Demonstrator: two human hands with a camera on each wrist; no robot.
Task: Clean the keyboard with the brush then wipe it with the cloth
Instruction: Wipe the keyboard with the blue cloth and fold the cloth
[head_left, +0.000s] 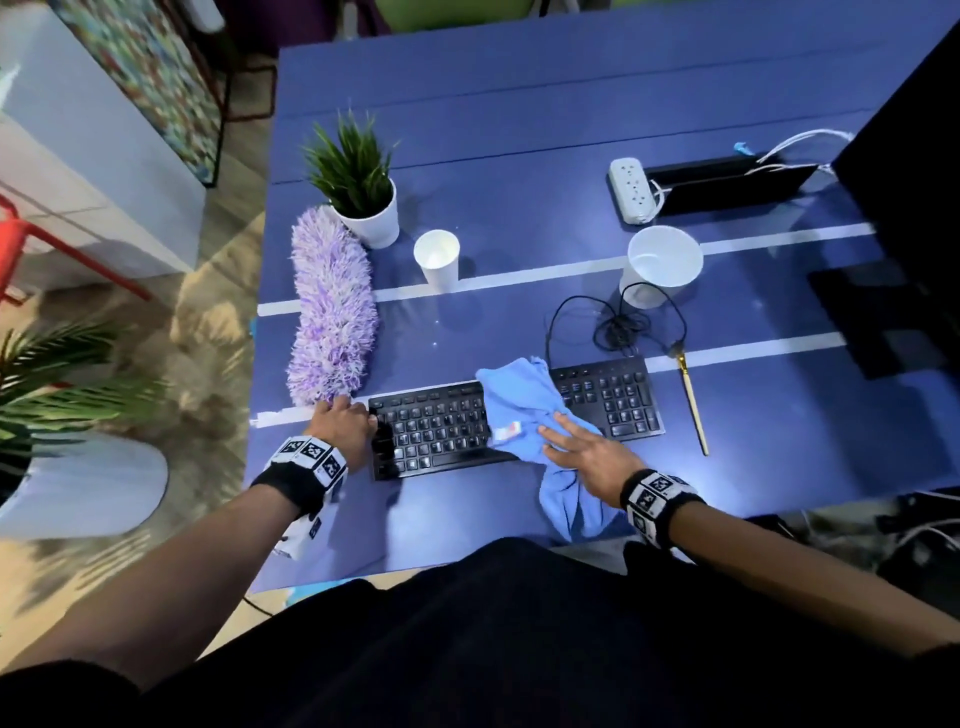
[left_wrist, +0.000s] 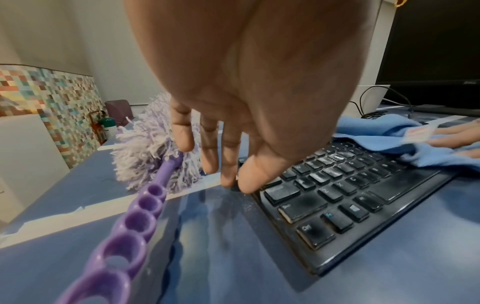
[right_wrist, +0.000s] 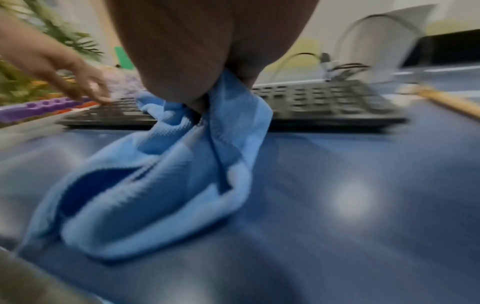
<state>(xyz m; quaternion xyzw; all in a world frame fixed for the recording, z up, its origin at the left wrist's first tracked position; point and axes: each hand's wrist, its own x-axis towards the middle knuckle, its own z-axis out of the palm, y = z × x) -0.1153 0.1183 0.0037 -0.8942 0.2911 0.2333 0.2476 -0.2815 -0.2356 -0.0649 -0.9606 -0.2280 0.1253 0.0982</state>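
Wiping across the black keyboard (head_left: 514, 423) is where I judge the task to be: my right hand (head_left: 584, 449) is lying fingers straight and flat on the blue cloth (head_left: 524, 405), pressing it onto the keys. The wrist view, though blurred, suggests a fold is also caught under the palm. The cloth is draped over the keyboard's middle, its tail trailing off the near edge onto the counter (head_left: 571, 124). It is looking soft, light and limp, so I am expecting it to bunch and drag. Bunching it under the palm should handle better than pinching a corner.

My left hand (head_left: 345, 423) is resting loose, gripping nothing, fingertips (left_wrist: 249, 184) touching the keyboard's left end, which I take as steadying. The keyboard is looking stiff, flat and light enough to skid on the glossy counter, so bracing its ends seems wise.

The slim wooden brush (head_left: 693, 405) is lying just right of the keyboard, rigid and easy to take by its handle. A fluffy purple duster (head_left: 332, 306) is sitting left of the keyboard.
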